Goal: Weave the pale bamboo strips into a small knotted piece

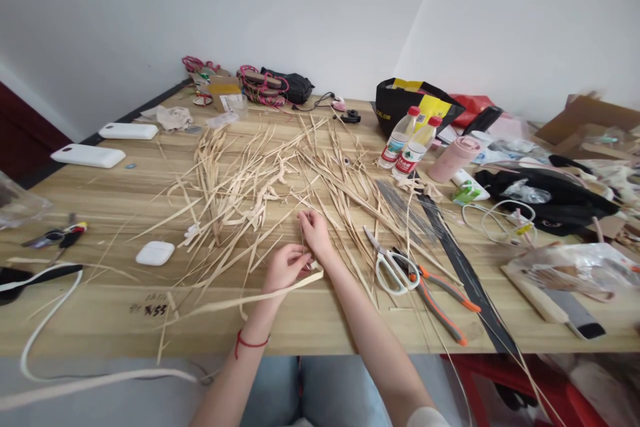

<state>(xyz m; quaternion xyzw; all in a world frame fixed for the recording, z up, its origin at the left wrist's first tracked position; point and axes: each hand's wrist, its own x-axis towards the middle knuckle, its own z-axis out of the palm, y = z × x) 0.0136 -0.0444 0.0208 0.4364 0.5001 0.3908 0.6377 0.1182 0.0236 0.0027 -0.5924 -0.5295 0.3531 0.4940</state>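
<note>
Bright, even daylight fills my view; shadows on the surface [100, 200] are faint, no glare, edges bend and smear, blur creeping in at the corners

Thin pale straw strip [240, 301] pinched between the left hand [283, 267] and right hand [316, 233]: contact point covered by the fingers, grip detail too small to tell. Both forearms cut off by the bottom edge. Thick white cable [45, 327] at the wooden table's [110, 193] left front corner runs out of the left edge. Clear plastic container [17, 203] on the table's left edge cropped, contents unreadable. Brown cardboard box [590, 121] at the far right corner blurred and cropped. Black handwriting [150, 309] near the front edge blurred, illegible. Labels on the two red-capped plastic bottles [407, 143] too small to read.
</note>
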